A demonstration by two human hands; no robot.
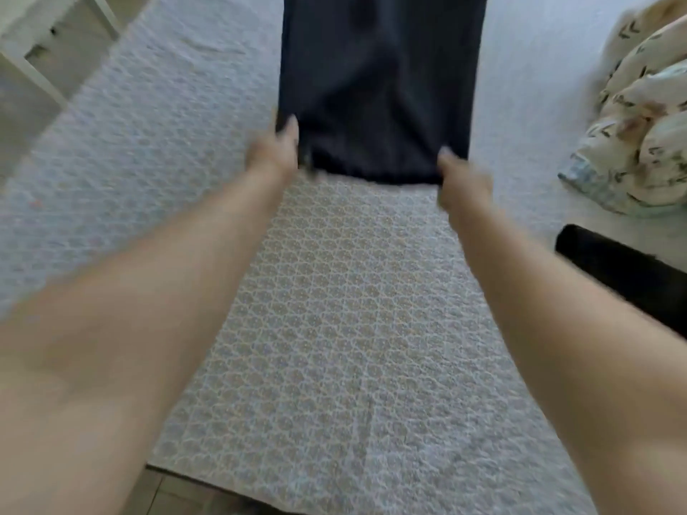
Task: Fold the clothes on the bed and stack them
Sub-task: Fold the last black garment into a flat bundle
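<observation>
Garment point(379, 83), dark navy, lies flat on bed point(334, 328); long axis runs 12 to 6 o'clock, straight out from both arms. Left hand point(277, 150) pinches near corner at 11 o'clock, right hand point(461, 180) the other corner at 1 o'clock; equally near. Open quilt toward 6 gives room. Crumpled printed fabric point(639, 117) at 3 o'clock, black item point(624, 269) beside it, apart from garment

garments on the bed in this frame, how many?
3, possibly more out of frame: dark navy garment at center, near corners held by left hand and right hand; patterned cream garment bunched far right; black item right edge.
</observation>
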